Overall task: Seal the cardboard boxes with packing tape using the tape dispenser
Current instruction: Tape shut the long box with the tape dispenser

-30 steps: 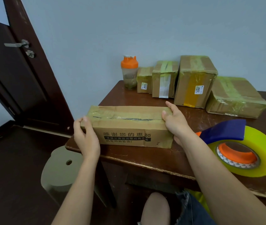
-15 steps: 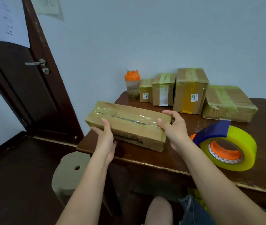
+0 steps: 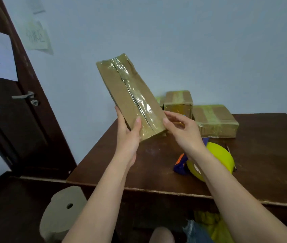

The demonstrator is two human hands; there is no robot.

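A long cardboard box with clear tape along its seam is raised in the air, tilted up toward the wall. My left hand grips its lower end, thumb on the taped face. My right hand touches the box's lower right corner with fingers spread. The tape dispenser, a yellow roll on a blue and orange holder, lies on the table behind my right forearm, partly hidden by it.
Taped cardboard boxes stand against the wall at the back of the table. A grey stool sits on the floor at the table's left corner. A dark door with a handle is on the left.
The long box has been lifted off the table and swung upright. My left hand shifted to its lower end. The view tilted upward.
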